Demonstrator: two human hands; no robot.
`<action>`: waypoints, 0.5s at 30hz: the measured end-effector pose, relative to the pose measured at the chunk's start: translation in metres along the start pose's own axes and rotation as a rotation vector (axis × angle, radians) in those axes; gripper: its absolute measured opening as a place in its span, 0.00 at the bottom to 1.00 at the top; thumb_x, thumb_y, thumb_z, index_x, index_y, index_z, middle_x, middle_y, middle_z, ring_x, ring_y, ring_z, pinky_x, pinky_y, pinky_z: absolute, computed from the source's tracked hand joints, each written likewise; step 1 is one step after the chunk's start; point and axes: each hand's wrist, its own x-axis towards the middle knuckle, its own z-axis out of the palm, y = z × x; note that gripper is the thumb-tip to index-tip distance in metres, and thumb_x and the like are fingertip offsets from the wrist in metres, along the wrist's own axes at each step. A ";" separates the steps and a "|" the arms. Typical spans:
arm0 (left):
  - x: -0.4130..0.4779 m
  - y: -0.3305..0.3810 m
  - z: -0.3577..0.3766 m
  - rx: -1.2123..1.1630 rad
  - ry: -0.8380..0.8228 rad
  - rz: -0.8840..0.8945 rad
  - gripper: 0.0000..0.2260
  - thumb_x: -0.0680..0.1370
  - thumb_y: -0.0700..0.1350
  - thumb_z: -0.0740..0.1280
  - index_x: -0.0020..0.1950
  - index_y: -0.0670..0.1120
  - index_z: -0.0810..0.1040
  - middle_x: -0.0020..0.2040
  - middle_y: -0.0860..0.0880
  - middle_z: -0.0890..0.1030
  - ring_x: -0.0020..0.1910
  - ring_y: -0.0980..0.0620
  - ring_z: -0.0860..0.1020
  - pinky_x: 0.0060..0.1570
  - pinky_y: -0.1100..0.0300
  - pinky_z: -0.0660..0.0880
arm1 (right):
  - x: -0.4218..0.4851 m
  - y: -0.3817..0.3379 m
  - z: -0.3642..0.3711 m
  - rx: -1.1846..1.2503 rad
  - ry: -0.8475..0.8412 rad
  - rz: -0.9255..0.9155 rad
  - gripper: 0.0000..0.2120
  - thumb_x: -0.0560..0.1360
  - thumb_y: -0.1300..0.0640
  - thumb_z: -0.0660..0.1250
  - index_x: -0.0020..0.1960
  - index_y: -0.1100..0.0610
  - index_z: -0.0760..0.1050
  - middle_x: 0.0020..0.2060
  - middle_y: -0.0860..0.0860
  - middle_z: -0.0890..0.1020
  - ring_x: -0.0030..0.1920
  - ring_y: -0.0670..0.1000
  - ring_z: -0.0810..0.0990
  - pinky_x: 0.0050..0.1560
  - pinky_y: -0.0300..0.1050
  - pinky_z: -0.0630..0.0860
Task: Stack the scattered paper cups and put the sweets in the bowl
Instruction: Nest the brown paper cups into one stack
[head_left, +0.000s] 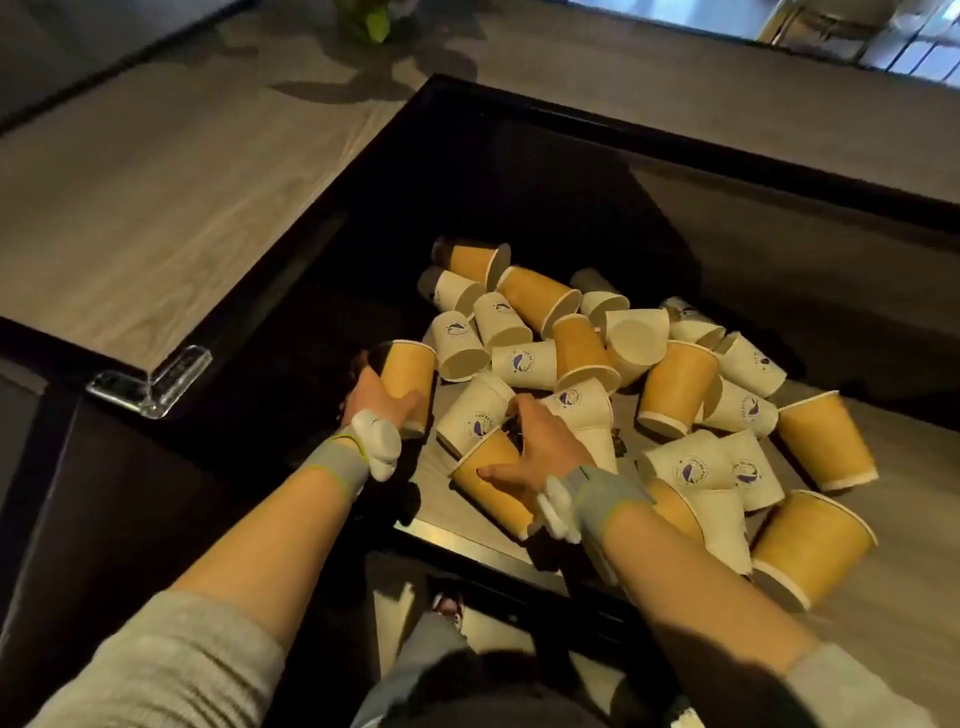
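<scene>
Several orange and white paper cups (582, 353) lie in a loose heap on a low wooden surface, most on their sides. My left hand (376, 397) grips one orange cup (410, 371) at the heap's left edge, holding it roughly upright. My right hand (540, 444) rests on another orange cup (493, 483) lying on its side at the heap's near edge, with thumb and fingers spread round it. No sweets and no bowl can be made out.
The low surface (893, 613) sits under a higher wooden counter (156, 218) with a dark edge and a clear plastic corner guard (150, 379). A dark wall (545, 182) closes the back. My legs show below.
</scene>
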 end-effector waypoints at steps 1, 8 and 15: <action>0.002 0.001 0.000 -0.002 -0.007 -0.003 0.42 0.71 0.52 0.71 0.76 0.42 0.49 0.72 0.38 0.65 0.70 0.37 0.64 0.69 0.44 0.63 | 0.001 0.000 0.003 -0.010 -0.017 0.005 0.39 0.60 0.43 0.76 0.62 0.54 0.60 0.59 0.55 0.72 0.59 0.57 0.73 0.58 0.56 0.73; 0.005 0.008 0.003 0.088 -0.080 -0.030 0.37 0.73 0.49 0.70 0.74 0.39 0.53 0.70 0.38 0.66 0.69 0.39 0.67 0.66 0.51 0.64 | 0.002 0.008 0.014 0.058 -0.064 0.050 0.46 0.60 0.49 0.77 0.69 0.53 0.52 0.63 0.55 0.69 0.60 0.57 0.73 0.58 0.49 0.71; -0.002 0.001 -0.015 0.112 -0.179 -0.112 0.35 0.73 0.51 0.70 0.72 0.36 0.58 0.69 0.38 0.67 0.68 0.39 0.67 0.64 0.51 0.65 | -0.019 0.009 -0.019 0.269 -0.069 0.089 0.42 0.66 0.54 0.75 0.70 0.50 0.52 0.59 0.54 0.70 0.55 0.53 0.73 0.53 0.46 0.73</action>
